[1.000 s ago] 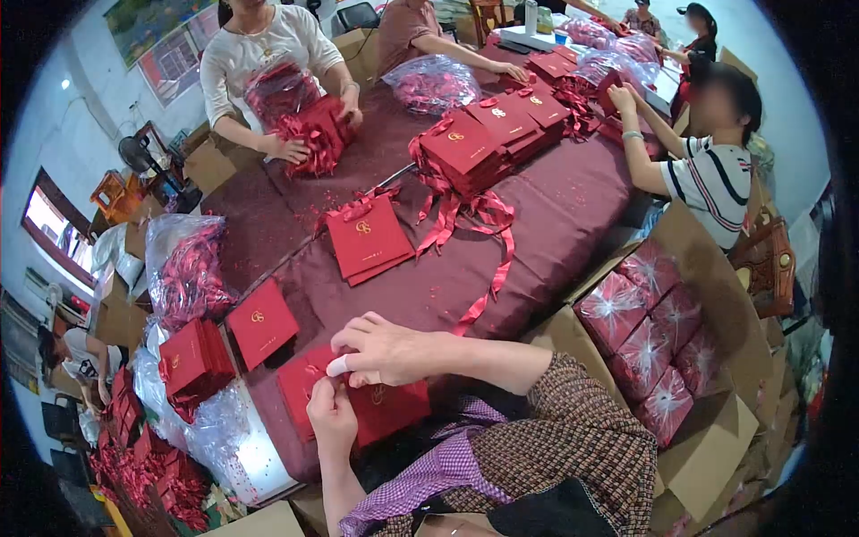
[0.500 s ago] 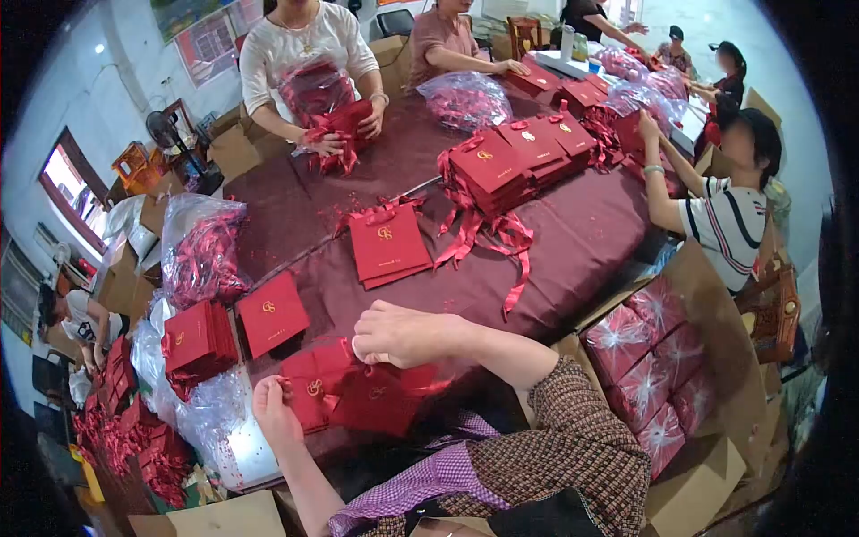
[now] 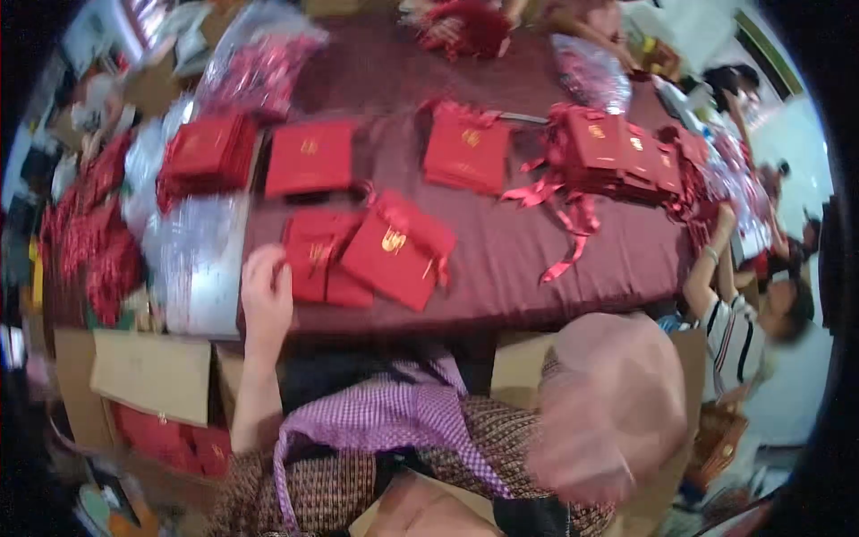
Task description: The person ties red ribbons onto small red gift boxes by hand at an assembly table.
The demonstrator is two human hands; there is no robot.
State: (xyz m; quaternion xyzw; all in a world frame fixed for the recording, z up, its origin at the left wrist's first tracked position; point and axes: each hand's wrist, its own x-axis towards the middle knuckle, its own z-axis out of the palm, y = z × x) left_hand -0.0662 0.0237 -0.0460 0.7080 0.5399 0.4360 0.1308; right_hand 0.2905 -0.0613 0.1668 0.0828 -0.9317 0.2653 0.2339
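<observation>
My left hand (image 3: 268,285) is at the left edge of a red bag (image 3: 313,259) with gold print, its fingers curled; whether it pinches anything is unclear. A second red bag (image 3: 398,251) lies tilted, overlapping the first. My right hand (image 3: 613,403) is a large blur close to the camera at the lower right, its fingers smeared by motion. Beyond the two bags lie a flat red bag (image 3: 310,158) and a small stack of red bags (image 3: 465,150) with ribbons.
A thick red stack (image 3: 208,152) stands left beside clear plastic (image 3: 190,251). More stacked bags (image 3: 626,154) with loose ribbons lie right. An open cardboard box (image 3: 152,367) is at lower left. A co-worker in a striped top (image 3: 738,349) sits at right; others work across the table.
The view has turned and shifted. My right hand has left the red bags and moved toward the camera at the lower right. The right-hand bag now lies tilted with its print visible.
</observation>
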